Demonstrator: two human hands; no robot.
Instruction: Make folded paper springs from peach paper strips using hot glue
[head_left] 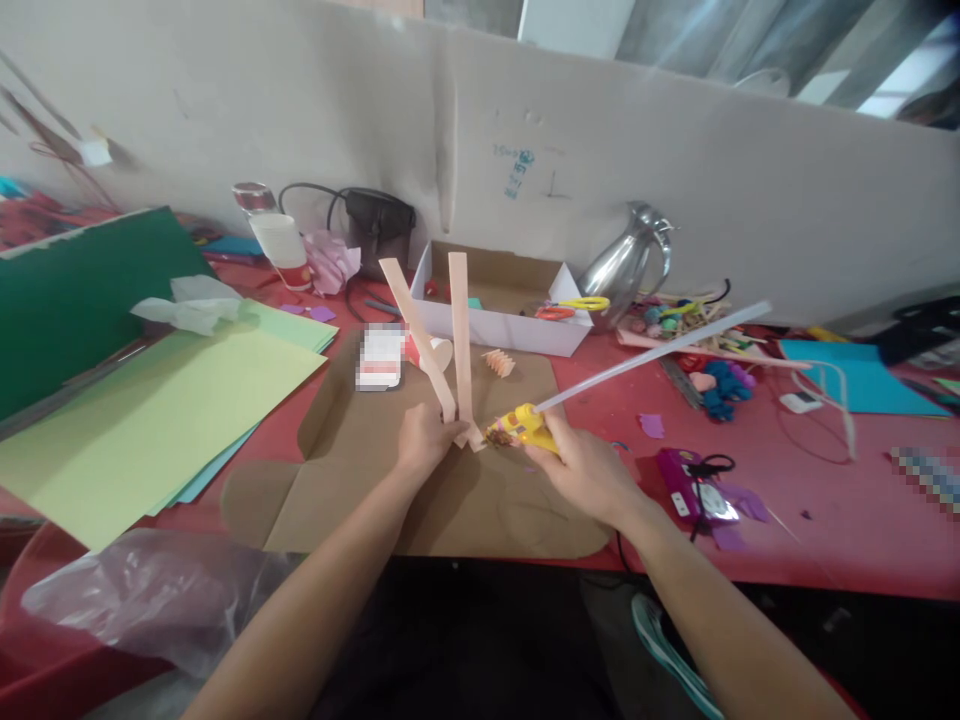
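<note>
Plastic bag (157, 590): x1, clear, crumpled, by L forearm.
Card (465, 515): x1, brown, flat w/ rounded flaps, on red table (817, 520).
R hand (581, 470): clamped round glue gun.
L hand (429, 440): thumb + fingers pinched on strips at low ends.
Glue gun (536, 432): x1, yellow, above card, tip just beside strips' low ends; contact unclear.
Glue stick (652, 357): x1, long, translucent, out of gun's back, slanting up R.
Strips (460, 330): x2 tall, pale peach, flat, smooth, straight-edged; V-shape, one approx. upright, other leaning L; held over card.
Folded pc (499, 362): x1, peach, accordion pleats, on card.
Box (487, 328): x1, white outside, brown inside, open-topped, behind card.
Jug (630, 255): x1, shiny metal, R of box.
</note>
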